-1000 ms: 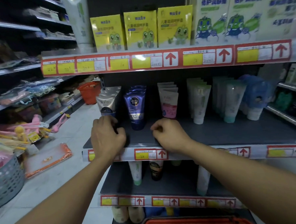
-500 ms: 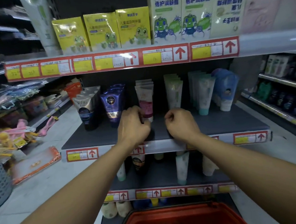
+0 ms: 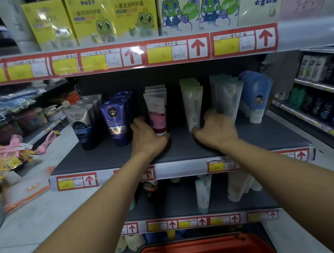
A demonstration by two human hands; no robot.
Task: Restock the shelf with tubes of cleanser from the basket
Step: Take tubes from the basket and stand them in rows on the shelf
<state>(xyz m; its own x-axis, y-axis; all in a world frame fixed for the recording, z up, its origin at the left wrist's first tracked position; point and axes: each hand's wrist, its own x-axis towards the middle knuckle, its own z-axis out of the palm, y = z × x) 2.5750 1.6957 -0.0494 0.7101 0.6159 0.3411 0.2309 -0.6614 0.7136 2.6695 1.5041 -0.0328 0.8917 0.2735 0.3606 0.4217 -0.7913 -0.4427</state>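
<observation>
On the middle shelf [image 3: 183, 150] stand rows of upright cleanser tubes. My left hand [image 3: 147, 139] curls around the base of the front pink-and-white Softto tube [image 3: 156, 111]. My right hand [image 3: 215, 130] sits between the white-and-green tube [image 3: 193, 103] and the pale teal tubes [image 3: 229, 99]. Its thumb is at the white tube's cap and its fingers reach toward the teal row. The rim of the red basket [image 3: 205, 244] shows at the bottom edge, and its contents are hidden.
Grey Softto tubes [image 3: 81, 127] and blue Nivea Men tubes [image 3: 114, 123] stand left of my hands, and blue bottles [image 3: 256, 96] stand to the right. Boxes fill the shelf above. The lower shelf [image 3: 178, 205] holds more tubes. Another rack [image 3: 319, 99] is on the right, and packets lie on the floor at left.
Both hands left the shelf's front edge and reached deeper in, to the bases of the tubes. The view shifted left and closer, and the basket came into sight.
</observation>
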